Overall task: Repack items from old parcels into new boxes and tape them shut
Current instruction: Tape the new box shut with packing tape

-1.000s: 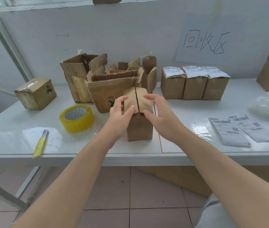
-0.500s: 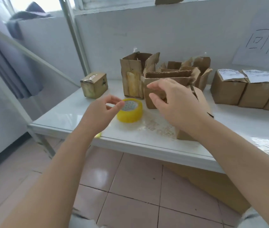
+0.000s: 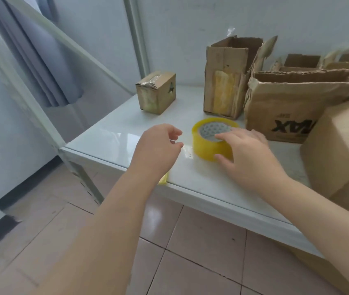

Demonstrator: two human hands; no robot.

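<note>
– While the right grip [image 3: 248,154] is down on the tape roll [image 3: 203,145], what does it actually have?

– From my end, its fingers [image 3: 229,136] lie across the roll's top and the thumb presses the near wall, so it is grasping the roll. The roll lies flat on the table [image 3: 116,139], close to the front edge. That hand hides its right side.

– And the left grip?

– The left grip [image 3: 158,145] hovers just left of the roll, apart from it. Its fingers are loosely curled round nothing, so it is released.

– What can't you read?

– A yellow sliver [image 3: 163,179] shows under the left wrist at the table's front edge, and I cannot tell what it is. The plain box [image 3: 339,150] on the right is cut off by the frame. It also covers the end of the black lettering on the torn carton [image 3: 286,111] behind the roll.

– Where is the room?

– Bare table runs left of the left grip to the corner, where a slanted frame post [image 3: 46,124] stands. Farther back there is a gap between the small taped box [image 3: 156,92] and the tall open box [image 3: 224,81]. The tall box and the torn carton stand almost touching, near the roll's far side.
</note>
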